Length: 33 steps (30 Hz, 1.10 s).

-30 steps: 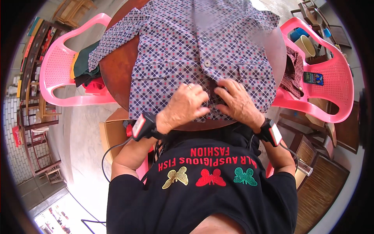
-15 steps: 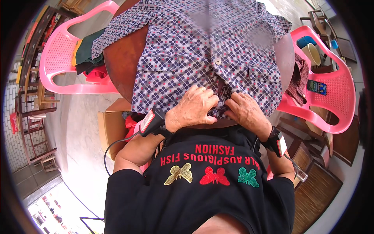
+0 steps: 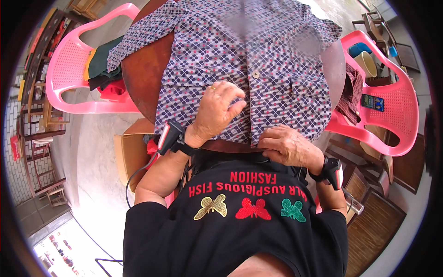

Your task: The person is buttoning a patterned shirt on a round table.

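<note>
A patterned button-up shirt (image 3: 203,64), navy and white with small red marks, lies spread on a round brown table (image 3: 144,74). Its front placket runs down the middle, with a pale button (image 3: 255,74) showing. Over the lower left panel, my left hand (image 3: 218,107) is loosely bent, its thumb apart from the fingers and no cloth between them. At the bottom hem, just right of the placket, my right hand (image 3: 290,147) has its fingers closed on the shirt's edge. Both wrists carry strapped black devices.
Pink plastic chairs stand left (image 3: 69,69) and right (image 3: 392,124) of the table. Folded dark clothes (image 3: 104,67) lie on the left one; a checked cloth (image 3: 351,94) and a phone (image 3: 373,102) lie on the right one. A cardboard box (image 3: 130,147) sits at lower left.
My left hand has let go near the placket and moved up and left. My right hand has come down to the hem. The front edges now lie together, covering the dark gap.
</note>
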### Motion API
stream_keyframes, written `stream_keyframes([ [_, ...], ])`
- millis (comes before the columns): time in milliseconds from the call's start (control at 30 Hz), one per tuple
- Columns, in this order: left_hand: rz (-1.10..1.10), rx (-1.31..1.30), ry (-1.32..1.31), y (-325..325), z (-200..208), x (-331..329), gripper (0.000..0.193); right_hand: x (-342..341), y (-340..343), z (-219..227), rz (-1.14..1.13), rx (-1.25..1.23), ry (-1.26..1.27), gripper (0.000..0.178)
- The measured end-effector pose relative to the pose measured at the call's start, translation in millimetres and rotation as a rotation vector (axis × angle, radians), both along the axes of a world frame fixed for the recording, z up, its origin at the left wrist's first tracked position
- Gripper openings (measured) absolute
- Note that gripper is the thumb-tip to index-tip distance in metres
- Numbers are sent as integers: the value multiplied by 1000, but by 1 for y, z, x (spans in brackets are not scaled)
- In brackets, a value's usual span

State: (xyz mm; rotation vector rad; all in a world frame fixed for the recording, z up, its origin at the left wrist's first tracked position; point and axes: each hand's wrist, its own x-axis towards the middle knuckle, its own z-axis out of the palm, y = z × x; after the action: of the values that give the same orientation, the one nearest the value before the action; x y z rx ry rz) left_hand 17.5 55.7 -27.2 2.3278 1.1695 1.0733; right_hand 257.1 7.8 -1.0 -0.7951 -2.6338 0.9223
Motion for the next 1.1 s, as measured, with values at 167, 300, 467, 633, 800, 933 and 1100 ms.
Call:
stream_keyframes([
  [167, -96, -4, 265, -8, -15, 8, 48, -5, 16, 7, -149, 8, 218, 32],
  [300, -118, -123, 492, -20, -17, 14, 77, 3, 31, -10, -350, 310, -36, 62],
  [467, -136, -142, 550, -20, -15, 9, 74, 5, 31, -42, -354, 334, -269, 68],
  [633, -184, -259, 424, -1, 17, -25, 52, 14, 25, -21, -381, 272, -241, 65],
  [800, 395, -123, 454, 8, 17, -110, 39, 66, 28, -26, -665, 381, -257, 65],
  [933, 663, -298, 469, -19, 1, -148, 43, 111, 26, -46, -820, 359, -274, 61],
  [1100, 702, -515, 308, -33, -7, -152, 41, 125, 25, -47, -819, 255, -292, 60],
])
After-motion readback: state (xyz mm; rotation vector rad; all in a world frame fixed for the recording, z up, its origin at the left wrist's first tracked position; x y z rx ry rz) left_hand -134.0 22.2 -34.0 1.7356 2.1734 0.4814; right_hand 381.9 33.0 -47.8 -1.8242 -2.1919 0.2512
